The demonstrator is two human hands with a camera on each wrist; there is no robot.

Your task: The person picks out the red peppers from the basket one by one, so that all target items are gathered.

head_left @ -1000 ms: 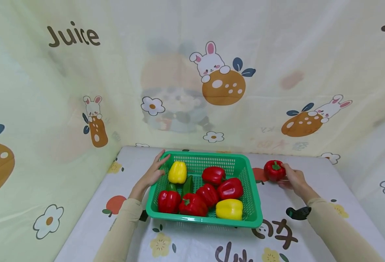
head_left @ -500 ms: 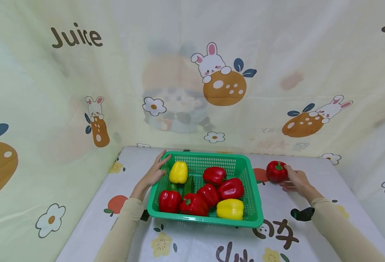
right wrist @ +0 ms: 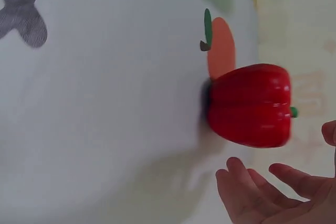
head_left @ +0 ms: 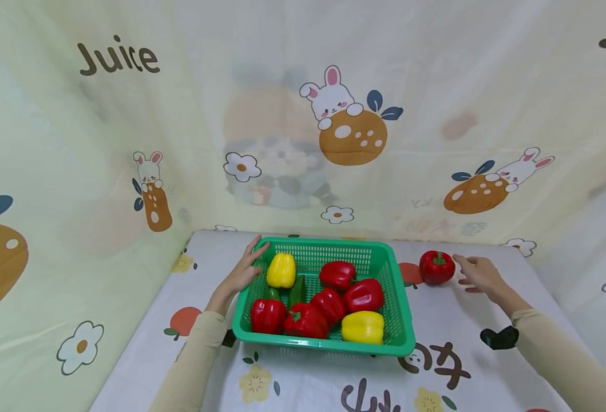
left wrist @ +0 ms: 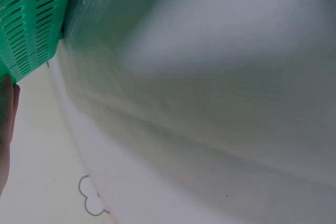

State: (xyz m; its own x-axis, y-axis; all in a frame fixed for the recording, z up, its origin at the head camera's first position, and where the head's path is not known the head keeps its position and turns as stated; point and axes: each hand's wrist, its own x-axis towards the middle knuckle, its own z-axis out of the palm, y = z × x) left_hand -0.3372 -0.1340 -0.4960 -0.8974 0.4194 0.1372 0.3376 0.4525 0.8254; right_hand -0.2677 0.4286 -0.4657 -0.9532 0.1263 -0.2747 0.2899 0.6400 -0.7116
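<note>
A red bell pepper (head_left: 437, 268) with a green stem stands upright on the table, right of the green basket (head_left: 328, 343). Just to its right is my right hand (head_left: 483, 277), fingers spread and slightly bent. In the right wrist view a gap shows between the fingertips and the pepper (right wrist: 252, 106). My left hand (head_left: 241, 274) rests against the basket's left rim with extended fingers. Only part of that hand (left wrist: 5, 124) appears in the left wrist view, beside the basket wall (left wrist: 31, 24).
Inside the basket lie several red bell peppers (head_left: 305, 321), a yellow bell pepper (head_left: 281, 270) at the back left, another yellow one (head_left: 362, 328) at the front right, and green cucumber-like vegetables (head_left: 296, 292). A printed cloth covers the table (head_left: 303, 380); a printed curtain (head_left: 416, 68) hangs behind.
My right hand has let go of the red bell pepper and moved right, away from it. The pepper now stands by itself. My left hand stays at the basket rim.
</note>
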